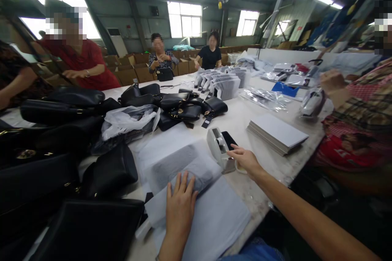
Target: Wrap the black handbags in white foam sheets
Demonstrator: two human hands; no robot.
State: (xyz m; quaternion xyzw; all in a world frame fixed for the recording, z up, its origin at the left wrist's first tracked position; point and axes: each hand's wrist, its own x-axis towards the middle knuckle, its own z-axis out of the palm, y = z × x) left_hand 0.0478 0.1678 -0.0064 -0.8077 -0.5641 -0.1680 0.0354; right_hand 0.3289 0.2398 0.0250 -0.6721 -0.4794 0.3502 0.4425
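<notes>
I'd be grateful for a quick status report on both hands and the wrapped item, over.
Left hand flat on paper-wrapped item. Right hand at tape dispenser. Black bags crowd the left side.

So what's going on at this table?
Your left hand lies spread on white paper folded over something darker, while your right hand is at the tape dispenser. Black bags are heaped to the left. Farther along, a person in black is behind some pale wrapped bundles.
</notes>
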